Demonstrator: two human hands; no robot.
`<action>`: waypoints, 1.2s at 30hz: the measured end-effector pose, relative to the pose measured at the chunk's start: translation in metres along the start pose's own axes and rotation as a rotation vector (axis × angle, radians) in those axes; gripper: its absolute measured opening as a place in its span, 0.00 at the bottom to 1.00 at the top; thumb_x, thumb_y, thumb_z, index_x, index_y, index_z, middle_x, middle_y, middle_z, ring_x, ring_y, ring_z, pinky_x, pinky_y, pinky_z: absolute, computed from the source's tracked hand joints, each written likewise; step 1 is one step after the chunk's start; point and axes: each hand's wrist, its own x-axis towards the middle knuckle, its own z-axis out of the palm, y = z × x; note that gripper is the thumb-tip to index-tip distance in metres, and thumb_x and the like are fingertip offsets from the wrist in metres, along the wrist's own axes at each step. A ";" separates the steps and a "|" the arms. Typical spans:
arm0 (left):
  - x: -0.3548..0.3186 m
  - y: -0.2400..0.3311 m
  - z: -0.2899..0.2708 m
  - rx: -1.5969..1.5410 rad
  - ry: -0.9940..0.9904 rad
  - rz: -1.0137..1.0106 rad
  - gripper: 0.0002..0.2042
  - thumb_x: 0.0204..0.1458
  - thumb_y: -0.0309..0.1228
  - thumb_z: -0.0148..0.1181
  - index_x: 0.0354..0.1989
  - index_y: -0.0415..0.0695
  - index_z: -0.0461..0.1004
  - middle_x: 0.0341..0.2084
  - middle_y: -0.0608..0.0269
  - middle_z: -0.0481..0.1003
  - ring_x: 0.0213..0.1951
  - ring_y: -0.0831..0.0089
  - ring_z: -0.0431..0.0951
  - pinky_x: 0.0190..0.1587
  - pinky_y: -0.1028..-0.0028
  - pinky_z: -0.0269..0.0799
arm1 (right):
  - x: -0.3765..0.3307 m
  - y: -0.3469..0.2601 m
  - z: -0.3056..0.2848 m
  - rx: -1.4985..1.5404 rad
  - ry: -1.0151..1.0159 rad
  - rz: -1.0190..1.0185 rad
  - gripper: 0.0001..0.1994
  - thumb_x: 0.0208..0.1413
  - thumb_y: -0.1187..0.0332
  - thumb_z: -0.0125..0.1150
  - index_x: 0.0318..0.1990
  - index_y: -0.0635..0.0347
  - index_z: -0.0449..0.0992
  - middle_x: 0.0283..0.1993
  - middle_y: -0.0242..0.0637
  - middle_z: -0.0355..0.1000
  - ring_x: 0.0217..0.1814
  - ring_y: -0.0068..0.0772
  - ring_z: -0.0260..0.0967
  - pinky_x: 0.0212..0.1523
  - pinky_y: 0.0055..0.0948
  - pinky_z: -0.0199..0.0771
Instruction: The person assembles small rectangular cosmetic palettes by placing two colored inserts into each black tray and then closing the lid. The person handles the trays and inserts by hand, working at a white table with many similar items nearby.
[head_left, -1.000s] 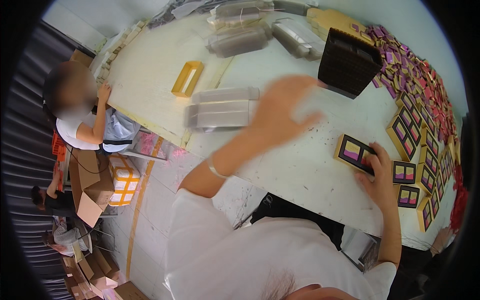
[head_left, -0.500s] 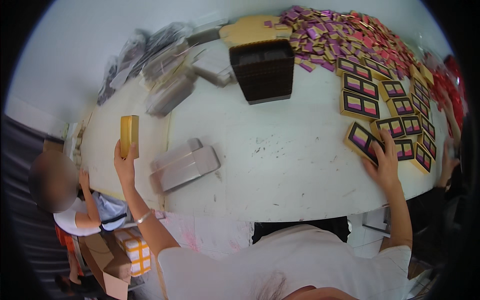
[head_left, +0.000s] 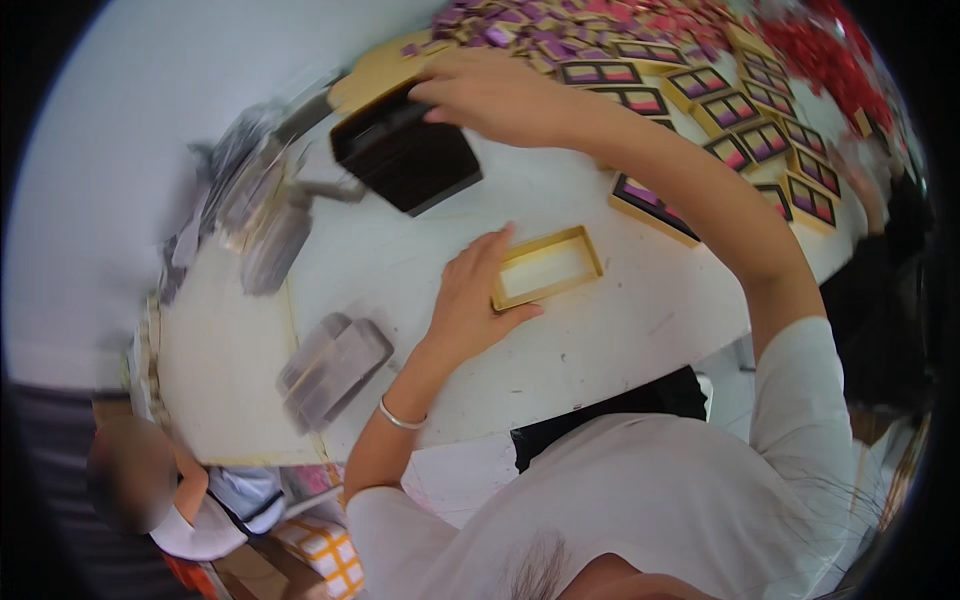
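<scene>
An empty gold-rimmed box (head_left: 548, 265) lies flat on the white table (head_left: 600, 330) in front of me. My left hand (head_left: 475, 290) grips its left end, fingers curled on the rim. My right hand (head_left: 490, 95) reaches far across the table and rests on top of a stack of black trays (head_left: 405, 155), fingers over its far edge. Under my right forearm lies a gold box with purple and pink inserts (head_left: 650, 205).
Rows of filled gold boxes (head_left: 750, 120) cover the far right, with a heap of small purple and red pieces (head_left: 560, 25) behind them. Clear plastic packs (head_left: 330, 365) lie at the left. Another person (head_left: 150, 490) sits low at the left beside cartons.
My left hand brought the gold box from the far left to the table's middle and laid it flat. My right hand left the filled box at the right and reached to the black trays.
</scene>
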 end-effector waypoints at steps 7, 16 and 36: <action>-0.008 -0.014 0.009 -0.105 0.042 -0.057 0.43 0.37 0.39 0.72 0.63 0.42 0.56 0.49 0.56 0.69 0.50 0.58 0.66 0.54 0.62 0.58 | 0.026 0.000 -0.010 -0.198 -0.169 0.010 0.07 0.46 0.65 0.63 0.28 0.57 0.75 0.32 0.34 0.71 0.44 0.37 0.66 0.45 0.34 0.64; -0.016 -0.009 0.007 -0.120 0.055 -0.120 0.45 0.35 0.36 0.74 0.64 0.42 0.55 0.48 0.54 0.68 0.44 0.62 0.68 0.52 0.66 0.64 | -0.035 -0.039 -0.098 0.978 -0.141 0.808 0.20 0.54 0.54 0.61 0.46 0.61 0.75 0.45 0.29 0.71 0.45 0.20 0.67 0.41 0.22 0.67; -0.008 -0.001 0.008 -0.338 -0.037 -0.088 0.34 0.38 0.28 0.71 0.58 0.44 0.64 0.54 0.56 0.65 0.52 0.60 0.69 0.48 0.70 0.72 | -0.153 -0.065 -0.071 0.510 -0.496 0.135 0.14 0.43 0.78 0.67 0.41 0.65 0.77 0.53 0.47 0.64 0.37 0.34 0.69 0.37 0.30 0.73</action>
